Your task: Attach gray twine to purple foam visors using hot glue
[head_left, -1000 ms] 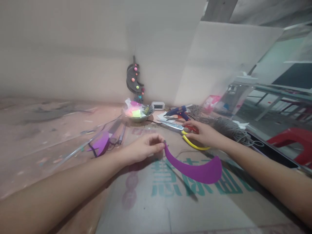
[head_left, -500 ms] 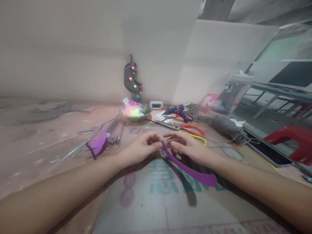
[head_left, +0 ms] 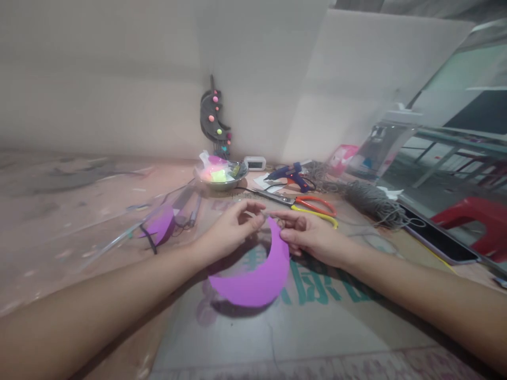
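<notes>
A purple crescent cut-out (head_left: 257,287), flat and thin like paper or foam sheet, hangs over the cardboard with its broad side facing me. My right hand (head_left: 311,232) pinches it by its upper arm, thumb in front. Close to the crescent's upper tip, my left hand (head_left: 235,227) has thumb and forefinger pressed together; whatever lies between them is too small to make out. Just beyond my right hand lie scissors (head_left: 317,202) with one orange and one yellow handle.
Behind the scissors is a blue glue gun (head_left: 287,174). A metal bowl (head_left: 222,186) holds colourful bits. Grey yarn (head_left: 368,203) and a phone (head_left: 439,237) lie at right. Another purple piece (head_left: 160,227) sits at left. A decorated grey crescent (head_left: 212,117) is against the wall.
The purple crescent has turned from nearly edge-on, pointing right, to face me, its lower end now toward the left. My right hand has closed on its upper arm.
</notes>
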The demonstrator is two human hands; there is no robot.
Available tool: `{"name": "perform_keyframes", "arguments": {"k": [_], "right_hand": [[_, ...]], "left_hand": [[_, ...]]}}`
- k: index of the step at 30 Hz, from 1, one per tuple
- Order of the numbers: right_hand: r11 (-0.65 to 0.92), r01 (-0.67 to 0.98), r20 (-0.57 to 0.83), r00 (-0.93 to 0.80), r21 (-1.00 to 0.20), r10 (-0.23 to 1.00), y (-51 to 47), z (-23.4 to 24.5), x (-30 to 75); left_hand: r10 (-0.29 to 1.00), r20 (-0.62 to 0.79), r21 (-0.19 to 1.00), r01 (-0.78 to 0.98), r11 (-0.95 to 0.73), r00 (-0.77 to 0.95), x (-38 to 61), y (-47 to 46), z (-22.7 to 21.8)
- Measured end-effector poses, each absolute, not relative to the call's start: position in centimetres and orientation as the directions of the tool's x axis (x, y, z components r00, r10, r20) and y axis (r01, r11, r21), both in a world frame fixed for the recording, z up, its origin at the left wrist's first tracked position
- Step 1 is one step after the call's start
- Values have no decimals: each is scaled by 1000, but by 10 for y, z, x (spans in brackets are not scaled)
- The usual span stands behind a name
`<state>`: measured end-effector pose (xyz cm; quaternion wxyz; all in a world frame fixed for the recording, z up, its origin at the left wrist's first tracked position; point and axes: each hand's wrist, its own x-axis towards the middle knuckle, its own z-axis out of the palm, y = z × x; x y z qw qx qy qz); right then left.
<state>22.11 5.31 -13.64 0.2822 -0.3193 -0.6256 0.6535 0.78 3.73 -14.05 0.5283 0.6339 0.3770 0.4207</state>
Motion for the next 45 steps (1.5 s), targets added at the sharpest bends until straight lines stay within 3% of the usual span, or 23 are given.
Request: {"name": "perform_keyframes", "arguments": {"k": [10, 16, 21, 26, 29, 32, 35, 39, 42, 45], "right_hand": [[94, 170, -18, -562, -981, 827, 46, -131, 214], [73, 203, -25, -446, -976, 895, 45, -130, 215], [205, 226, 108, -378, -952, 920, 50, -129, 218], [330, 285, 130, -545, -900, 828, 58, -132, 224], [551, 319, 246, -649, -771, 720, 59, -131, 226], [729, 304, 417, -660, -613, 625, 54, -128, 226], [829, 288, 539, -649, -479, 537, 48, -128, 228], [881, 365, 589, -654, -303, 474, 44, -134, 232], [877, 449, 593, -663, -173, 457, 44, -137, 233], [865, 502, 625, -671, -14, 399, 45, -136, 233]], "left_hand": [[928, 32, 971, 210, -117, 372, 9, 34, -134], [915, -14, 973, 217, -81, 404, 7, 34, -133], [905, -37, 978, 202, -54, 424, 7, 37, -134], [898, -52, 974, 221, -50, 436, 1, 44, -135], [910, -20, 949, 294, -113, 414, -3, 45, -127], [898, 204, 829, 419, -371, 391, -1, 35, -111], [803, 418, 664, 460, -589, 424, 4, 18, -98], [733, 515, 539, 497, -680, 444, 10, -1, -96], [733, 557, 572, 459, -680, 391, 14, -5, -105], [832, 503, 750, 360, -555, 234, 20, -2, -119]]}}
